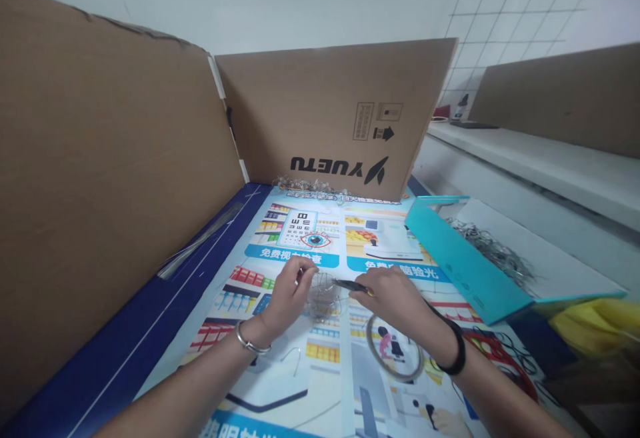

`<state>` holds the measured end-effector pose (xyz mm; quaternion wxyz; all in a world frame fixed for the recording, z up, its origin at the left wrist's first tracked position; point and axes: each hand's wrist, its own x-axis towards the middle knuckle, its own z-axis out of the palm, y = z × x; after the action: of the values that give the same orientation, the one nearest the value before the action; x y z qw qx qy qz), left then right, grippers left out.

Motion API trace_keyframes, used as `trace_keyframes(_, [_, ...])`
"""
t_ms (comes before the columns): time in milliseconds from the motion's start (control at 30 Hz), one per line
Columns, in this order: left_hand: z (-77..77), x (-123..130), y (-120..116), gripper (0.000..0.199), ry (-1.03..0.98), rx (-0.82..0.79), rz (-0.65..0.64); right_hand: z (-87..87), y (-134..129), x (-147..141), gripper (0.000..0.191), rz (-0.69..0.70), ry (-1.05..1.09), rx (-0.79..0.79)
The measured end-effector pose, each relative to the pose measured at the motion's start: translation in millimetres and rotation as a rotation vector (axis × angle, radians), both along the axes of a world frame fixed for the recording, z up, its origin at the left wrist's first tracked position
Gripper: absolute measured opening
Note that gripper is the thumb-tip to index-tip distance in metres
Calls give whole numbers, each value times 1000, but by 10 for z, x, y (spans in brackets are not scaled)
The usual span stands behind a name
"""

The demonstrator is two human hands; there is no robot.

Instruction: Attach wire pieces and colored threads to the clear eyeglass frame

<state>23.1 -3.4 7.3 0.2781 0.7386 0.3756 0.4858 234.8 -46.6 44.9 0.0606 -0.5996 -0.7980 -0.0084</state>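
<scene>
My left hand (295,285), with a metal bangle at the wrist, is closed in a pinch on the upper left edge of a small wire frame (325,297). This frame looks like a rounded cage of thin silvery wire; its exact shape is blurred. From the right, my right hand (385,291) is closed around a pair of pliers (354,285). The dark jaws of the pliers point left and reach the frame's upper right edge. Whether they grip a wire I cannot tell. Below my right hand lies a coil of wire (371,339) on the printed poster (325,398).
A teal box (465,265) at the right holds a heap of cut wire pieces (493,251). Straight wires (200,241) lie at the left. Small wire pieces (315,185) line the back, before a cardboard panel (320,111). Another cardboard panel (115,158) stands left. Yellow cloth-like material (595,325) sits right.
</scene>
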Motion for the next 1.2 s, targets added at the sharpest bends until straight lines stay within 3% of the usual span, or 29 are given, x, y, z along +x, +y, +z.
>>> trace_keyframes(133, [35, 5, 0, 9, -44, -136, 15, -23, 19, 6, 20, -11, 20, -1])
trace_keyframes(333, [66, -2, 13, 10, -47, -201, 64, -63, 27, 32, 21, -38, -15, 30])
trace_keyframes(700, [11, -11, 54, 10, -139, -330, 36, -244, 81, 264, 27, -86, -168, 208])
trace_keyframes(967, [34, 10, 24, 9, -160, -359, 14, -329, 150, 332, 26, -50, -168, 198])
trace_keyframes(1200, [66, 22, -8, 10, -161, -379, 26, -227, 76, 234, 25, 85, -20, 335])
